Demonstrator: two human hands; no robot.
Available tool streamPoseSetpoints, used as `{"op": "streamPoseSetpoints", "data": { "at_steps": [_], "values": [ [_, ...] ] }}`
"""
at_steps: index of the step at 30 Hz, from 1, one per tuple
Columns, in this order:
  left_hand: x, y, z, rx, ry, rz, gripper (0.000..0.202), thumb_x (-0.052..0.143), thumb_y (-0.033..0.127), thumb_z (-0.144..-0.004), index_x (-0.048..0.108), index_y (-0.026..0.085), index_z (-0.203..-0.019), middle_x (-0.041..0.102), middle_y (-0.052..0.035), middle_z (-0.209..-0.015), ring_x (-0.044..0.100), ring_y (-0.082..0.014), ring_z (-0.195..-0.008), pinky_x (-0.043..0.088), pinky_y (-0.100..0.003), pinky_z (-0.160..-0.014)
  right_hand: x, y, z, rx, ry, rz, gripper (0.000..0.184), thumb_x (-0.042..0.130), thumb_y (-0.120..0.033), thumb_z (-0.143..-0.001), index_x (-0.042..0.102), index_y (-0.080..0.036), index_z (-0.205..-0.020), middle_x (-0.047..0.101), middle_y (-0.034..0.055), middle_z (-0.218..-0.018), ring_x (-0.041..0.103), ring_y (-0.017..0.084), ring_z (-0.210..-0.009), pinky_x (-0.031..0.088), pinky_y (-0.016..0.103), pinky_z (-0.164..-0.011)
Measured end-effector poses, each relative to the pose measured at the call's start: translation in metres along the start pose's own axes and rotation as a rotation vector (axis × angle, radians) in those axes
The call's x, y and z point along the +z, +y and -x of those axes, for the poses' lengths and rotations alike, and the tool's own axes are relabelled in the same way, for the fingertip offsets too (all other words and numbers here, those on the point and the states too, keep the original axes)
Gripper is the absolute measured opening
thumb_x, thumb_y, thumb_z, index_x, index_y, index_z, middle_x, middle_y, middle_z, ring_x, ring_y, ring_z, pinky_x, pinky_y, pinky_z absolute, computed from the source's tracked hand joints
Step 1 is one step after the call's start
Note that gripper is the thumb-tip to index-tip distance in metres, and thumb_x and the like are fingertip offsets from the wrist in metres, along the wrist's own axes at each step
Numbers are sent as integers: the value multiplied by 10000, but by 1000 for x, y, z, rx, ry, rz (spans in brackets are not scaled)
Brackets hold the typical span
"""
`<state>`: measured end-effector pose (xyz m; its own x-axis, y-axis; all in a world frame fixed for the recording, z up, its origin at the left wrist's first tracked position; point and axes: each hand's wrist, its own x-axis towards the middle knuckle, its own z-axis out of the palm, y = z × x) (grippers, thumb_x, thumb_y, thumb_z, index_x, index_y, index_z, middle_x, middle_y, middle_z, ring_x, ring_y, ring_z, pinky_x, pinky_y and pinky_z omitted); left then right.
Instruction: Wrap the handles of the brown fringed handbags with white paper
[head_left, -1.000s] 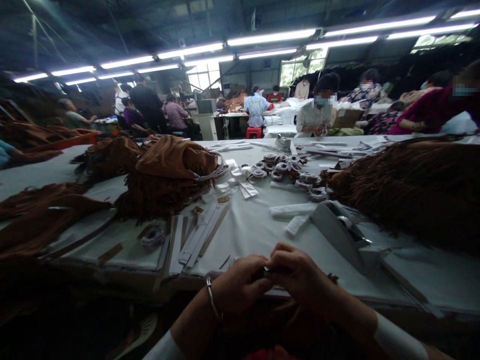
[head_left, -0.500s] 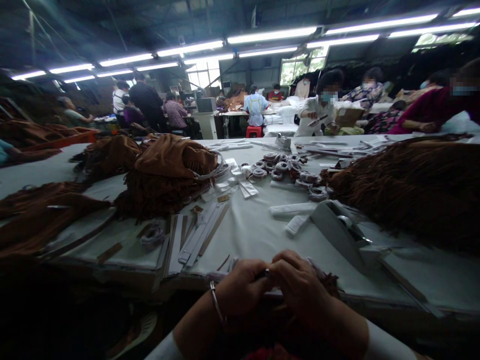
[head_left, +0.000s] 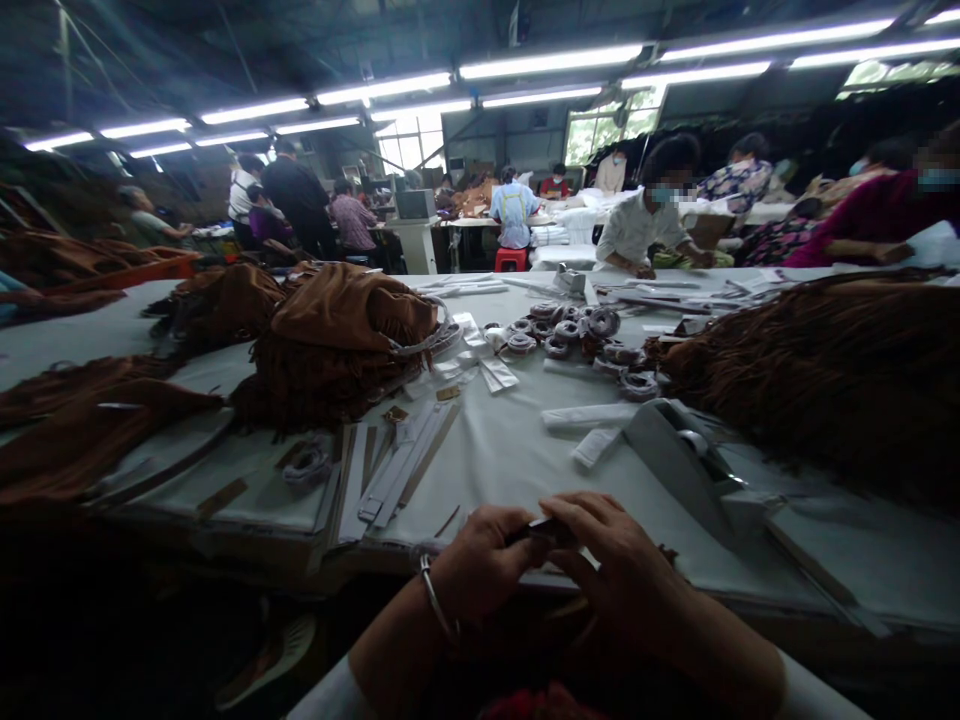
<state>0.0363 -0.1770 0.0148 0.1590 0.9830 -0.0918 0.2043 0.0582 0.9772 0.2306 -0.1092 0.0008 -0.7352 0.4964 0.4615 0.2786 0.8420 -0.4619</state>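
Note:
Close to the table's front edge, my left hand [head_left: 484, 560] and my right hand [head_left: 611, 555] meet fingertip to fingertip. Between them they pinch a small dark piece [head_left: 544, 530] with a pale, shiny edge; its kind is hard to make out in the dim light. A silver bracelet circles my left wrist. Something clear and crinkled, like plastic, shows beside that wrist. A bit of brown fringe [head_left: 667, 552] pokes out past my right hand. What lies below my palms is mostly hidden in shadow.
On the white table [head_left: 495, 450] lie long flat strips [head_left: 405, 465], coiled wrapped straps [head_left: 570, 325], white packets [head_left: 596, 447] and a grey tape dispenser [head_left: 675, 450]. Brown fringed bags [head_left: 337, 340] are piled left; a brown fringed heap [head_left: 817, 370] stands right. People work across the table.
My hands have moved slightly apart, and the dark piece now shows more between the fingertips. Across the table, a person in white has lowered their hands to the tabletop.

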Motion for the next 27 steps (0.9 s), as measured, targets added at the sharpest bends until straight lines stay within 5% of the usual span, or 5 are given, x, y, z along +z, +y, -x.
{"op": "streamPoseSetpoints", "data": {
  "at_steps": [4, 10, 19, 27],
  "values": [
    [3, 1, 2, 14, 10, 2, 234, 594, 318, -915, 700, 127, -831, 535, 19, -703, 458, -122, -687, 362, -234, -643, -1, 2, -9, 34, -67, -147, 212, 579, -193, -961, 666, -234, -1150, 711, 71, -1019, 650, 219, -918, 502, 360, -829],
    [8, -2, 2, 19, 83, -50, 209, 628, 311, -901, 689, 131, -813, 570, 16, -711, 476, -118, -684, 367, -232, -637, 7, 0, -12, 68, 50, -245, 114, 607, -191, -955, 713, -222, -980, 683, 35, -850, 619, 184, -793, 475, 312, -731],
    [14, -15, 1, 52, 130, 314, 286, 695, 411, -888, 527, 185, -938, 533, 45, -696, 475, -100, -645, 359, -224, -593, 12, -2, -8, -81, 174, -93, 170, 560, -111, -965, 664, -219, -1046, 707, 46, -952, 612, 185, -860, 464, 342, -798],
    [17, -23, -6, 1, 146, 448, 345, 789, 418, -808, 585, 154, -897, 625, 17, -698, 493, -80, -610, 387, -209, -579, 12, 7, -10, -100, 170, -40, 135, 555, -146, -974, 668, -218, -957, 736, 38, -970, 649, 178, -895, 481, 350, -835]
  ]
}}
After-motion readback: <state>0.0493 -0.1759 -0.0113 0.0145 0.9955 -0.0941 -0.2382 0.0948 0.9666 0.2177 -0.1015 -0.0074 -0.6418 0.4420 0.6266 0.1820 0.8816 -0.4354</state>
